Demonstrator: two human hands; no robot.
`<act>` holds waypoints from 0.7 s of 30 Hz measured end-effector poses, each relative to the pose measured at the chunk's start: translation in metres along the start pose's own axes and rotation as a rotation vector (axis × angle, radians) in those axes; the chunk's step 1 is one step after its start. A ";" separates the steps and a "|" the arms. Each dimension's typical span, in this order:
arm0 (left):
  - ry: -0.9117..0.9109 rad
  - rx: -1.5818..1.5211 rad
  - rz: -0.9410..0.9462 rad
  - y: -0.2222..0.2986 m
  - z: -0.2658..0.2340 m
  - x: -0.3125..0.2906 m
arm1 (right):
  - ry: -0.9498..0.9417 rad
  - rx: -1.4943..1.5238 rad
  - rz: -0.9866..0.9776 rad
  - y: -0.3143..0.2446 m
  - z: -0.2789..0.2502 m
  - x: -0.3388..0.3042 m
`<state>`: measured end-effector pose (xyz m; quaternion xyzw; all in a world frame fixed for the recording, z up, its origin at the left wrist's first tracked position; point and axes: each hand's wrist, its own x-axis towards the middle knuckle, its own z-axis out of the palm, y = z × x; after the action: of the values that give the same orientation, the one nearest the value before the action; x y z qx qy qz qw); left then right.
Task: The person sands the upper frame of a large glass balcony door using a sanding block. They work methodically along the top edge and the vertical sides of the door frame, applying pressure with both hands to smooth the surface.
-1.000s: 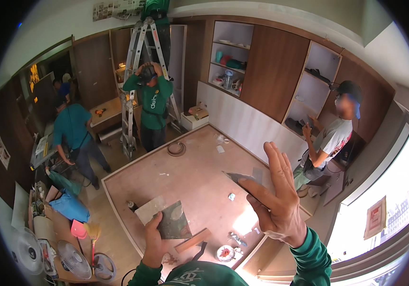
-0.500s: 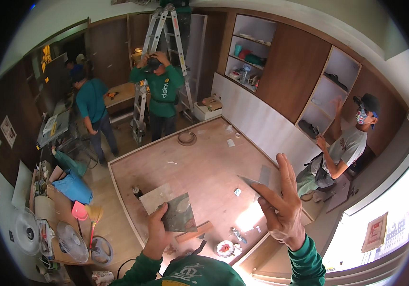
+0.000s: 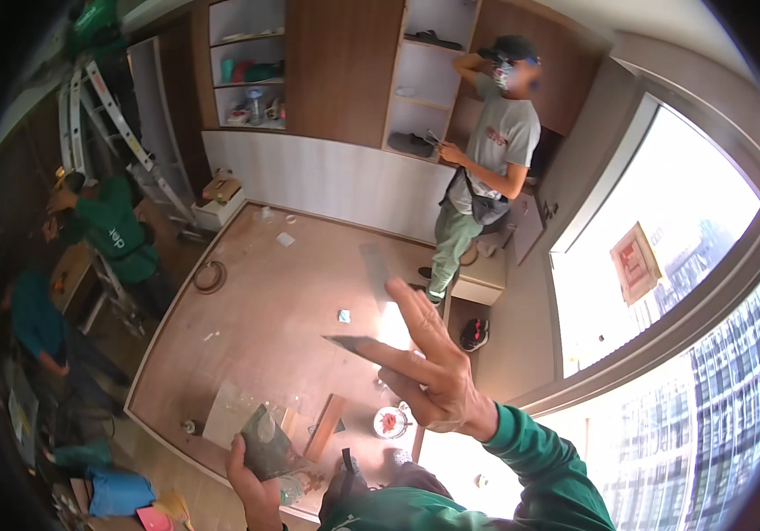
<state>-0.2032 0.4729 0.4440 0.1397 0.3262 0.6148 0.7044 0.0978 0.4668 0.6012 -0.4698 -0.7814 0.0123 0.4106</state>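
My left hand point(image 3: 252, 488) grips a thin square grey plate point(image 3: 268, 442) by its edge, with the thumb on its face. A pale smear marks the plate's surface. Higher up and to the right, my right hand point(image 3: 426, 376) is closed on a scraper point(image 3: 351, 343), two fingers reaching forward. The scraper's grey blade shows nearly edge-on, pointing left; its handle is hidden in the palm. Below both hands lies a brown wooden platform point(image 3: 247, 305) with a raised edge.
On the platform are a wood strip point(image 3: 324, 427), a round tub point(image 3: 389, 422), a coiled brown strip point(image 3: 210, 277) and a grey strip point(image 3: 374, 268). A person in grey point(image 3: 499, 146) stands by the shelves; another in green point(image 3: 119, 234) is by a ladder point(image 3: 119, 115). A bright window point(image 3: 663, 212) is at right.
My view has turned right, so the room has slid left and more window shows. Both hands keep their holds. The person in grey has moved a hand up behind the head.
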 end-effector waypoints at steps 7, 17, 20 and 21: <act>-0.104 0.121 -0.139 -0.024 0.036 0.039 | 0.060 -0.088 0.798 0.055 0.065 -0.227; -0.427 0.259 -0.413 -0.132 0.132 0.031 | 0.724 -0.230 1.634 -0.035 0.086 -0.519; -0.612 0.319 -0.478 -0.164 0.170 0.018 | 0.890 -0.342 1.600 -0.043 0.080 -0.535; -0.702 0.338 -0.512 -0.173 0.180 0.014 | 0.924 -0.288 1.679 -0.040 0.077 -0.538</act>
<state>0.0449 0.4875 0.4713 0.3674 0.1876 0.2749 0.8685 0.1377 0.0724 0.2276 -0.8792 0.0528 0.0200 0.4731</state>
